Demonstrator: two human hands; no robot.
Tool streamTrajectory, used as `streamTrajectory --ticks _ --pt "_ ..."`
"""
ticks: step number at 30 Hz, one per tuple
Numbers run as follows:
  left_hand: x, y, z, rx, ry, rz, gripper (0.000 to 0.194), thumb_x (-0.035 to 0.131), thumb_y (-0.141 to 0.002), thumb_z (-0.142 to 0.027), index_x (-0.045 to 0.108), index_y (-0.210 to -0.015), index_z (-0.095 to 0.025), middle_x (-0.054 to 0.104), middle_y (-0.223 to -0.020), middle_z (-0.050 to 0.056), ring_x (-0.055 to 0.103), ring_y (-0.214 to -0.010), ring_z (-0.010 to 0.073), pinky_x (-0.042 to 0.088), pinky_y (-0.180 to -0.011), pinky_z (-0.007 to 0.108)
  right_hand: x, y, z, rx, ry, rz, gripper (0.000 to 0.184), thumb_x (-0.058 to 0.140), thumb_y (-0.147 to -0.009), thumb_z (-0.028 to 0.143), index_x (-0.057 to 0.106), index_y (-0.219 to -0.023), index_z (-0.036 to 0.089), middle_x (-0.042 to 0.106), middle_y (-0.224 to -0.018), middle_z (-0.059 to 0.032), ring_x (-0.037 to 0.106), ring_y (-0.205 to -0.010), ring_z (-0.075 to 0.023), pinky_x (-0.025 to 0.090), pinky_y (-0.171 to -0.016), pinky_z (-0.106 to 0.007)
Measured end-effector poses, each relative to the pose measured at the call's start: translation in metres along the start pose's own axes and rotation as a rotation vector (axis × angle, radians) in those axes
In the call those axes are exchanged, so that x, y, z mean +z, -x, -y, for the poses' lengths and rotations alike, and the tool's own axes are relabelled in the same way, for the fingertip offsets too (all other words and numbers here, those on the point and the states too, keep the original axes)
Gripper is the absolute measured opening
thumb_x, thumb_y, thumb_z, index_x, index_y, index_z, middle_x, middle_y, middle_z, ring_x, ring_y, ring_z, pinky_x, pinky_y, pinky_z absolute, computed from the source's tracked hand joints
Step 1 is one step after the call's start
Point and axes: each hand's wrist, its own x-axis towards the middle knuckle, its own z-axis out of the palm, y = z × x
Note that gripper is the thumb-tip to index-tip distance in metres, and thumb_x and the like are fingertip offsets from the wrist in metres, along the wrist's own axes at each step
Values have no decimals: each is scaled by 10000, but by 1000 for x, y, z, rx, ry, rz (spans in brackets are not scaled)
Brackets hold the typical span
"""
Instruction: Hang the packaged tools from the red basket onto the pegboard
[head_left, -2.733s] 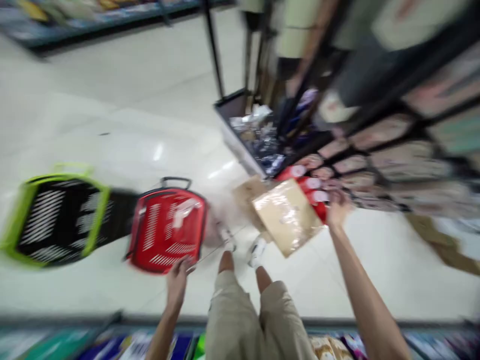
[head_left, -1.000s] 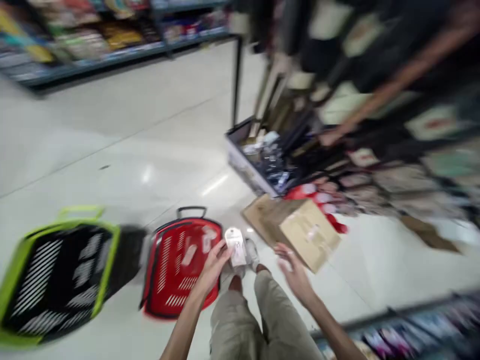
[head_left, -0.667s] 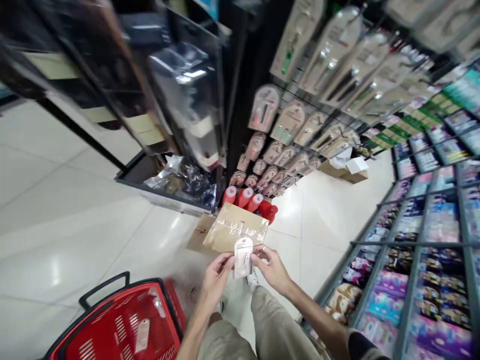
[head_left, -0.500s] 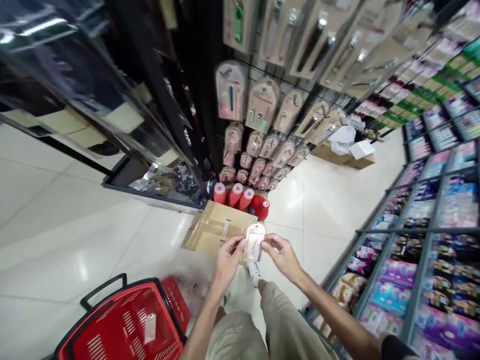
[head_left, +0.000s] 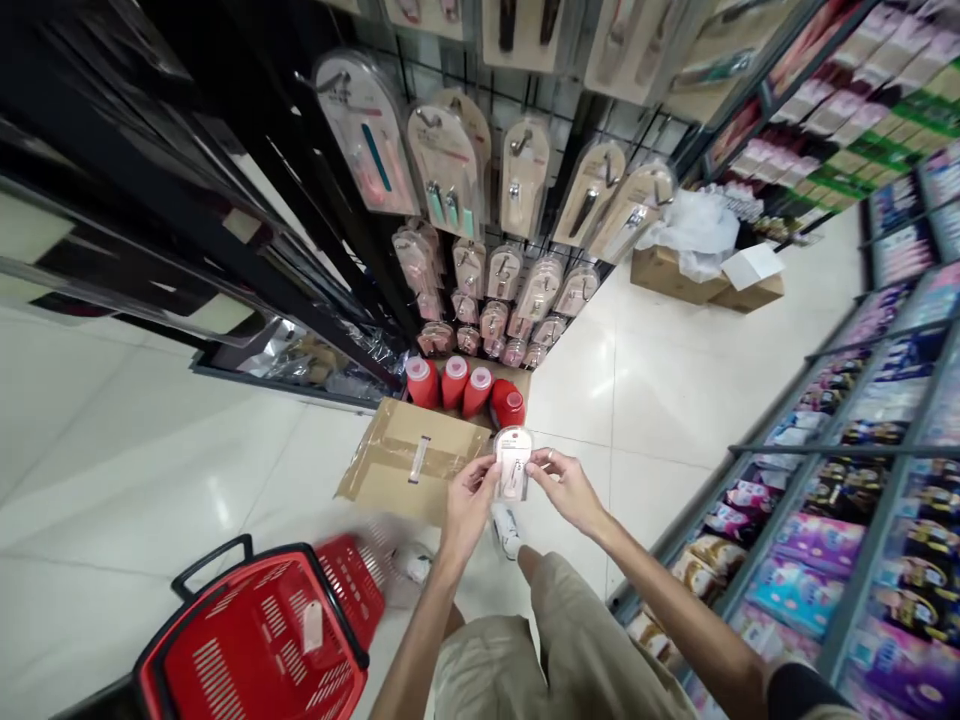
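Between my two hands is a small blister pack [head_left: 513, 466] with a rounded top and a pale card; a small dark tool shows inside, too small to name. My left hand [head_left: 472, 492] pinches its left edge, fingers closed. On the opposite edge, my right hand [head_left: 568, 490], wearing a ring, grips it between thumb and fingers. The pack is held upright in front of my legs, just below several red bottles [head_left: 477, 391] and right of a cardboard box [head_left: 405, 455] on the floor. Similar packs [head_left: 448, 165] hang on hooks above.
A red shopping basket [head_left: 247, 640] with a pale pack [head_left: 313, 627] inside stands at lower left. Shelves of colourful packages [head_left: 821, 540] run along the right. Another cardboard box [head_left: 679, 275] with plastic wrap sits farther back. A dark rack [head_left: 285, 375] stands left.
My view has shifted, so the hanging packs look larger and lower. Both hands keep hold of the blister pack, its front now facing me a little more clearly.
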Motion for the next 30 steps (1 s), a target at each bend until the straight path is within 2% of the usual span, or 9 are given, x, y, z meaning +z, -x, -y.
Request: streamTrajectory --ticks 2,7,10,12,17,21,24,27,30 --pt "-6 0 10 -4 -20 -38 415 771 -876 -457 762 -1188 -182 779 -1195 133 722 -1120 288 554 -991 382 -10 -16 -7 -23 15 -30 253 638 -997 436 728 -1042 205 738 -1004 -36 659 -888 -194 518 -812 -319" --pt "-34 4 29 -50 -53 -90 477 712 -919 -531 710 -1244 -182 773 -1193 144 719 -1131 283 560 -986 395 -71 -92 9 -239 28 -372 256 625 -1001 433 684 -1034 187 683 -965 -33 613 -850 -174 514 -789 -302" --pt "-51 11 42 -93 -71 -140 506 700 -913 -578 704 -1221 -176 782 -1151 140 726 -1101 282 575 -943 383 -107 -138 32 -381 41 -435 250 625 -1005 431 681 -1049 192 669 -979 -34 597 -859 -166 509 -796 -295" --pt "-58 17 52 -112 -72 -168 518 708 -900 -589 703 -1212 -176 783 -1139 137 727 -1093 283 587 -910 373 -122 -160 40 -414 10 -432 272 620 -1007 453 671 -1062 192 664 -986 -38 595 -849 -161 511 -770 -287" --pt "-62 26 71 -155 -65 -176 529 730 -875 -594 708 -1183 -164 785 -1093 138 744 -1022 284 613 -852 378 -129 -184 31 -375 -7 -401 363 621 -985 551 642 -1020 190 651 -940 -32 586 -812 -148 502 -698 -255" --pt "-62 26 73 -168 -69 -178 535 735 -863 -606 718 -1172 -170 790 -1085 134 750 -1015 285 621 -847 382 -128 -196 18 -368 16 -411 400 583 -992 591 616 -989 193 631 -909 -30 572 -785 -144 511 -682 -250" --pt "-68 24 71 -162 -60 -189 526 729 -875 -598 719 -1183 -172 786 -1102 131 750 -1008 277 622 -852 378 -135 -218 18 -370 66 -457 437 565 -982 619 609 -992 184 647 -913 -46 592 -815 -155 534 -715 -258" --pt "-86 27 72 -145 -37 -214 524 724 -885 -594 719 -1197 -173 781 -1117 127 750 -995 268 623 -873 379 -144 -235 24 -334 156 -555 464 571 -959 624 625 -1005 166 687 -972 -76 621 -897 -174 559 -826 -300" --pt "-116 44 79 -132 38 -340 546 749 -858 -597 720 -1187 -162 778 -1099 127 747 -994 267 627 -858 374 -128 -209 22 -238 221 -668 480 586 -931 609 645 -1057 149 713 -1076 -123 652 -976 -202 553 -914 -373"
